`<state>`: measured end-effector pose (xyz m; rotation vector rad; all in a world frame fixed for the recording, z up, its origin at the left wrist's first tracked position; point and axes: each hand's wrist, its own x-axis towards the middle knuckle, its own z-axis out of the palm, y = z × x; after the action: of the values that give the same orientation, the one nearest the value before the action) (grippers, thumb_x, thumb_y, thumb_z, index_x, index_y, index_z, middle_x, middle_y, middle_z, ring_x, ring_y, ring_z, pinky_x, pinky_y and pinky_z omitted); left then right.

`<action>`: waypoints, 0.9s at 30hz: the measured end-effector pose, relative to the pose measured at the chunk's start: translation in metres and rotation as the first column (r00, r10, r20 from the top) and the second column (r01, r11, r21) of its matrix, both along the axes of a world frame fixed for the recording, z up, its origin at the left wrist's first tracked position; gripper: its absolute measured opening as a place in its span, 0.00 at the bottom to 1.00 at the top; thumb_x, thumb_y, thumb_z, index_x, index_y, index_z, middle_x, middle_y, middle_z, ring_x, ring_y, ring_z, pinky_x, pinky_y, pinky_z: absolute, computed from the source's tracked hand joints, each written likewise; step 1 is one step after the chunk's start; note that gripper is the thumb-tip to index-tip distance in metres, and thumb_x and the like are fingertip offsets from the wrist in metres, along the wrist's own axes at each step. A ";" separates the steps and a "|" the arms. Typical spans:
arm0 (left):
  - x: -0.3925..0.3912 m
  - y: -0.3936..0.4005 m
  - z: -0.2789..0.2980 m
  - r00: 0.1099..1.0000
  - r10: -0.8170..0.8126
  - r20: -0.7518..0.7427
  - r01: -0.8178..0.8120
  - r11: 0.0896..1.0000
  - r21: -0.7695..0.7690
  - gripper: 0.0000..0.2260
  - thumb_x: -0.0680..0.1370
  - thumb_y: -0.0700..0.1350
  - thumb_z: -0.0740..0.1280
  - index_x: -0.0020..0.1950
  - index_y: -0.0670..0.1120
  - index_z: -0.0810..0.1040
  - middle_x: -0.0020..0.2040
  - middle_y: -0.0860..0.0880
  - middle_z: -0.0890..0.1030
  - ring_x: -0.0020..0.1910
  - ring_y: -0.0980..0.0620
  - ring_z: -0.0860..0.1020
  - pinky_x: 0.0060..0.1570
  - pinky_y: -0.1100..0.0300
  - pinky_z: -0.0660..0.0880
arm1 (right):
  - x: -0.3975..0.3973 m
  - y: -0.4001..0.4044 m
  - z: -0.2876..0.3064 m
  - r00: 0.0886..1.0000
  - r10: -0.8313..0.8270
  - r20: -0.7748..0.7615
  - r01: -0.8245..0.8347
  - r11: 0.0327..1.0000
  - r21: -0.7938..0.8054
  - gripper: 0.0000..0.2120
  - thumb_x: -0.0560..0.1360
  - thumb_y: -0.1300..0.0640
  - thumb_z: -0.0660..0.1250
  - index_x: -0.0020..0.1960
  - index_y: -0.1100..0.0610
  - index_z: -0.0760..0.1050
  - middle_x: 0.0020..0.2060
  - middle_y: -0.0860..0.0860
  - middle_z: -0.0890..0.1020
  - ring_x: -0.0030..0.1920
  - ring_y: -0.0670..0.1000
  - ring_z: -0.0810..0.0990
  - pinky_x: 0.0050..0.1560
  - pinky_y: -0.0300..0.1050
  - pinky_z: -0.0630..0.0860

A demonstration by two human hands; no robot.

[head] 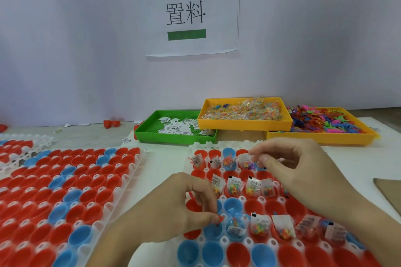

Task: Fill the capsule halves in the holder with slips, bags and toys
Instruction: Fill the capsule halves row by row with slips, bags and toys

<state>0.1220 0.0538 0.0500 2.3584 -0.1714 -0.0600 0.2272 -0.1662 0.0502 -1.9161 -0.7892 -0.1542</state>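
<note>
Capsule halves (236, 251) fill the holder (223, 198) under both hands: left hand (173, 208) pinches a red toy (220, 219); right hand (290, 165) pinches a slip (244, 157).

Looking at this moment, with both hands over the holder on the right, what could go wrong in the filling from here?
1. The left hand pinches a small red toy at the edge of a blue capsule half; it may slip out and fall into a neighbouring cup.
2. Slips and bags stand tall out of filled halves; the right hand, reaching across them, might knock some out.
3. The front row of the holder looks empty and could be skipped.
</note>
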 end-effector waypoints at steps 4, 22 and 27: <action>0.001 0.001 -0.002 0.999 0.046 -0.010 -0.045 0.996 0.075 0.04 0.71 0.49 0.77 0.38 0.57 0.83 0.43 0.61 0.78 0.45 0.62 0.75 0.44 0.74 0.68 | 0.002 -0.001 -0.001 1.000 -0.007 -0.003 0.007 1.000 -0.006 0.14 0.78 0.62 0.69 0.45 0.43 0.84 0.41 0.37 0.85 0.45 0.41 0.83 0.47 0.43 0.81; 0.003 0.018 -0.008 0.977 0.108 0.186 -0.102 0.994 -0.040 0.03 0.75 0.49 0.71 0.45 0.57 0.82 0.43 0.57 0.79 0.45 0.58 0.74 0.43 0.72 0.67 | 0.070 0.021 0.025 0.995 -0.053 0.079 0.078 0.928 -0.364 0.08 0.78 0.56 0.68 0.49 0.45 0.82 0.45 0.38 0.83 0.44 0.36 0.80 0.39 0.24 0.72; 0.006 0.021 -0.015 0.921 0.243 0.304 -0.221 0.969 -0.107 0.05 0.77 0.44 0.70 0.45 0.55 0.82 0.44 0.58 0.80 0.46 0.56 0.74 0.43 0.71 0.69 | 0.123 0.072 0.033 0.974 -0.157 0.161 0.207 0.907 -0.366 0.12 0.80 0.60 0.64 0.61 0.58 0.81 0.55 0.53 0.84 0.52 0.51 0.80 0.54 0.42 0.75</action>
<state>0.1277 0.0746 0.0352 2.2873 -0.0444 0.4344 0.3497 -0.0943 0.0834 -2.3719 -0.7638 -0.2565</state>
